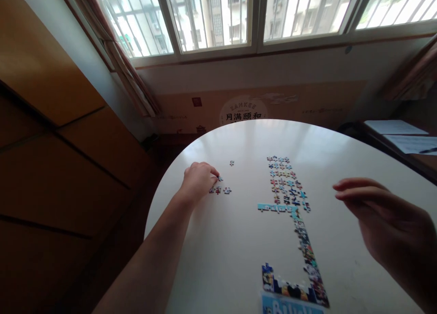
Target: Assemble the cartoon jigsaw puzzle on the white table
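Observation:
My left hand (200,178) reaches over the left part of the white round table (211,259). Its thumb and index finger close on a small jigsaw puzzle piece (220,178). Just below those fingertips lie several loose pieces (218,190), and one more piece (232,163) sits farther back. On the right, my right hand (385,209) hovers with loosely stretched fingers and nothing visible in it. Between the hands, loose pieces (282,174) stand in rows. Joined edge pieces form a partial frame (309,255) running from a light blue top strip down to the dark bottom corner.
At the near edge of the view is a blue printed card or box (290,305) with white lettering, partly cut off. Papers (409,143) and a pen lie on a dark surface at the right. Wooden cabinets (68,168) stand left; a barred window (211,18) is ahead.

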The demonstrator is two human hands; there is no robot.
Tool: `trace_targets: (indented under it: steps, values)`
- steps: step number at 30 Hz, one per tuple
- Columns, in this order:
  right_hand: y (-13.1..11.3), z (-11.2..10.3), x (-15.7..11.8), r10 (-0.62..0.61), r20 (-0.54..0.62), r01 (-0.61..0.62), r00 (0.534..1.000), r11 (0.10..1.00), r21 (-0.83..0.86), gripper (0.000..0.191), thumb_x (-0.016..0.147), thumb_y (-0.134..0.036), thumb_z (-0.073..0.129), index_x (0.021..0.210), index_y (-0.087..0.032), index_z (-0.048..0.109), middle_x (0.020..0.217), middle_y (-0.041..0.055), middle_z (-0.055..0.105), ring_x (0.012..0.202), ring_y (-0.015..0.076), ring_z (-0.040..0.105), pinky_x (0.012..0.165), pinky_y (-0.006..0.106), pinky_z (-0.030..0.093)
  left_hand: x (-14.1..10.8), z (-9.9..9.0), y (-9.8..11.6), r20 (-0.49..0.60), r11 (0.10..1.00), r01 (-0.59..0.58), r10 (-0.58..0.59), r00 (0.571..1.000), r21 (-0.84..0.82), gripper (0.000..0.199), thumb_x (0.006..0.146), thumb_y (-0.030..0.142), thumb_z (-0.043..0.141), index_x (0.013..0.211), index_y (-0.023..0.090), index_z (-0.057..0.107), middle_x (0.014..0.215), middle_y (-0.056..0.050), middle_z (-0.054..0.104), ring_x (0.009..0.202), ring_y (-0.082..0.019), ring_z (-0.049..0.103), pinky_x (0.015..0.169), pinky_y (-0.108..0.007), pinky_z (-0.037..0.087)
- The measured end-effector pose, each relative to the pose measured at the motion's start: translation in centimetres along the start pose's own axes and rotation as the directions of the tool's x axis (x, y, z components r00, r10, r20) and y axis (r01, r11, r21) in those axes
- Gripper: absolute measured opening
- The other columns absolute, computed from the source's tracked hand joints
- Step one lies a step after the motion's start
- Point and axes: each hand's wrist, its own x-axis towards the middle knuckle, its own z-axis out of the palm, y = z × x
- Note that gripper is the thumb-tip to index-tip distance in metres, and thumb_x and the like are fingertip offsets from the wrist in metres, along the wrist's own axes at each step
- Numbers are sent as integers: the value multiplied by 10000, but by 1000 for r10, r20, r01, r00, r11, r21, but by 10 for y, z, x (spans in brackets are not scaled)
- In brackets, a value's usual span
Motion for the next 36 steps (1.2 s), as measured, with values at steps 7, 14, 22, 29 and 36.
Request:
trace_targets:
  steps: [7, 14, 22, 29, 36]
  values:
    - [12, 12, 2, -7, 142, -8, 990, 994, 107, 161, 913, -144, 636, 875, -269, 729, 947, 23, 683, 907, 148, 662, 800, 241, 578, 0, 0, 1, -6, 998, -52, 52, 999, 20, 119, 805, 274, 667, 860, 240, 767, 1104, -72, 714, 1128, -316, 579, 955, -442, 474]
    - [17, 25, -1, -103, 228, 98, 968, 995, 33, 196, 903, -94, 607, 884, -256, 715, 930, 32, 677, 924, 185, 646, 790, 331, 558, -15, -9, 17, -95, 890, -363, 351, 932, -275, 54, 834, 254, 682, 811, 211, 705, 1047, -54, 734, 1088, -263, 617, 965, -410, 470]
    - [6, 47, -6, -367, 367, 388, 855, 921, 18, 285, 881, -52, 629, 1084, -242, 690, 981, 45, 718, 930, 204, 626, 834, 418, 549, -42, -3, 61, 48, 668, -439, 578, 814, -601, 73, 843, 251, 677, 851, 188, 713, 862, -33, 714, 836, -163, 644, 795, -309, 517]
    - [15, 54, -10, -389, 370, 434, 843, 900, -41, 262, 884, -87, 656, 1087, -247, 695, 1012, 38, 739, 971, 205, 644, 893, 436, 533, -42, 11, 73, 75, 526, -266, 540, 839, -808, 43, 782, 187, 678, 800, 150, 686, 756, -34, 702, 724, -144, 653, 695, -275, 526]
    - [11, 52, -9, -392, 399, 495, 829, 847, -193, 143, 892, -192, 687, 1019, -253, 715, 987, 21, 765, 988, 227, 668, 907, 435, 478, -38, 21, 75, 214, 576, -125, 483, 849, -808, 90, 766, 203, 702, 839, 155, 726, 751, -35, 719, 653, -123, 618, 608, -249, 497]
